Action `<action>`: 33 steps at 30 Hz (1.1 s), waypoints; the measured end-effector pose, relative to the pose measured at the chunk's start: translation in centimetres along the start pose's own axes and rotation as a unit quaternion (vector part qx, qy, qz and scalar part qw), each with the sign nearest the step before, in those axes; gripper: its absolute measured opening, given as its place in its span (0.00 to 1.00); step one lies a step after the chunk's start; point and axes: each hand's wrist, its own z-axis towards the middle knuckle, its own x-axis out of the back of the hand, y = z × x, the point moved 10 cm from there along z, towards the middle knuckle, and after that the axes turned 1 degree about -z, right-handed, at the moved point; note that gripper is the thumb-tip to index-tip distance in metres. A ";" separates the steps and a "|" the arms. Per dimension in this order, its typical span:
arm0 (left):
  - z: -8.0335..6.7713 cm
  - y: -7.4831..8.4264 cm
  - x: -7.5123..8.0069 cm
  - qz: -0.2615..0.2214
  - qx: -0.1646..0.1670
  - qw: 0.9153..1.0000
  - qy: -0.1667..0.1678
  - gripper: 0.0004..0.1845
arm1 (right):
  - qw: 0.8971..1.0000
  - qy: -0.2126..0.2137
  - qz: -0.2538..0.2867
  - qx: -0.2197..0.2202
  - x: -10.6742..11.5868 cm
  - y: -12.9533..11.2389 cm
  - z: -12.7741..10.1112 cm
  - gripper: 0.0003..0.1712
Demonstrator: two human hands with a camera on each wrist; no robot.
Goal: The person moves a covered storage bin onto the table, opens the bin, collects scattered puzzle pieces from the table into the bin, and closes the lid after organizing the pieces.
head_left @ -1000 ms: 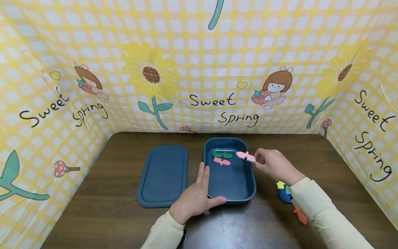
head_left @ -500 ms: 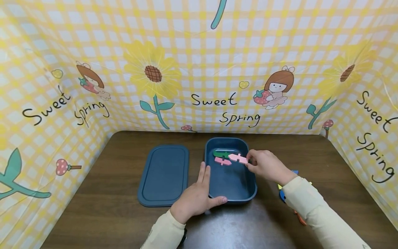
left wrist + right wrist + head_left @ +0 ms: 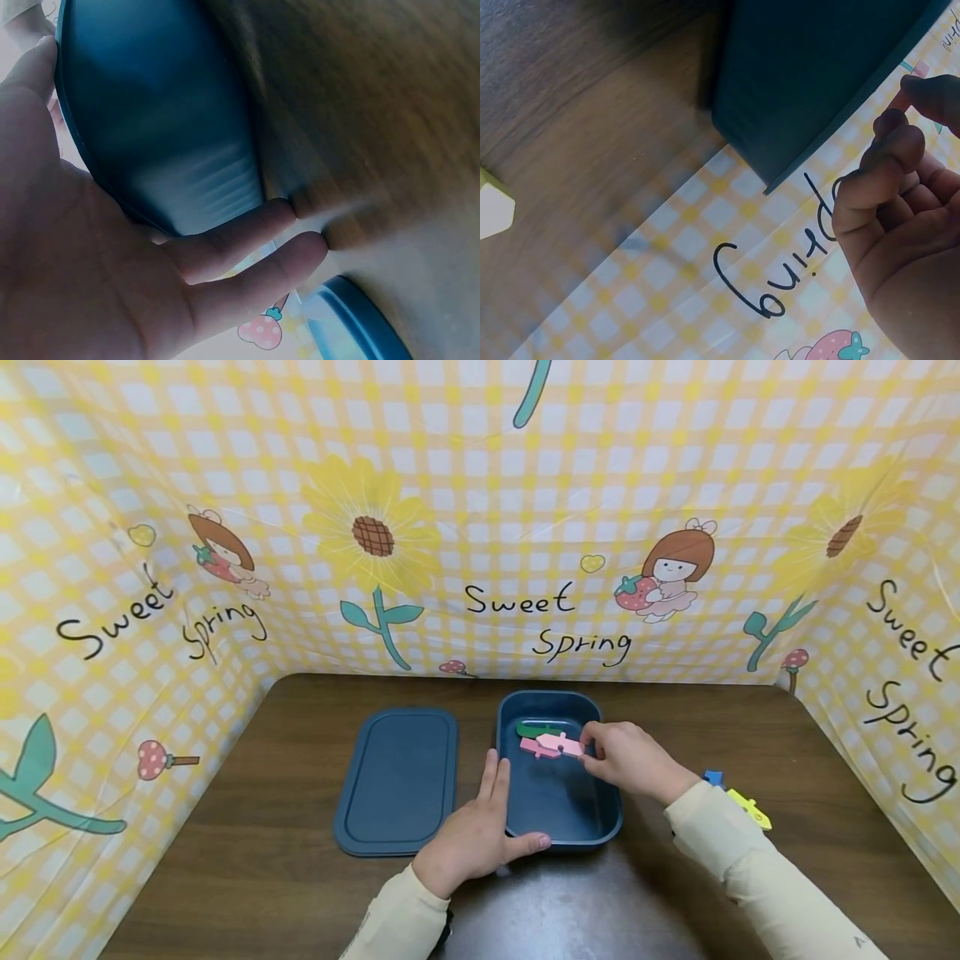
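Observation:
A dark blue rectangular box (image 3: 562,814) stands uncovered on the table. My left hand (image 3: 468,843) rests against its left side, two fingers straight along the wall and the thumb at the front rim. In the left wrist view, the palm and straight fingers lie beside the box wall (image 3: 165,112). Over the box's right rim reaches my right hand (image 3: 637,760), pinching a light pink arrow-shaped signpost piece (image 3: 558,743) by its right end. That piece overlaps a darker pink arrow piece (image 3: 529,747) inside. Behind them lies a green piece (image 3: 531,729).
Left of the box lies its flat dark blue lid (image 3: 397,781). On the table to the right are a yellow piece (image 3: 748,810) and a blue piece (image 3: 713,777), partly behind the right sleeve. A checked cloth (image 3: 510,510) encloses the table's back and sides.
My right hand has carried the light pink piece leftward, from over the right rim to above the darker pink piece. My left hand stays at the box. The sleeve now hides the orange piece.

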 end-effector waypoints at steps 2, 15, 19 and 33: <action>0.0 0.0 0.0 0.000 0.000 1.000 0.000 0.64 | 1.000 0.001 -0.001 0.005 0.0 -0.3 0.1 0.08; -0.2 0.0 0.1 -0.002 -0.001 1.000 -0.004 0.63 | 1.000 -0.018 -0.004 0.010 -1.0 -1.3 1.1 0.09; -0.2 0.0 0.0 -0.005 -0.002 1.000 -0.007 0.63 | 1.000 -0.021 -0.004 0.015 -1.4 -1.6 1.3 0.08; -0.1 0.0 0.1 -0.007 -0.006 1.000 -0.003 0.63 | 0.999 -0.030 -0.005 0.017 -1.8 -2.3 1.9 0.07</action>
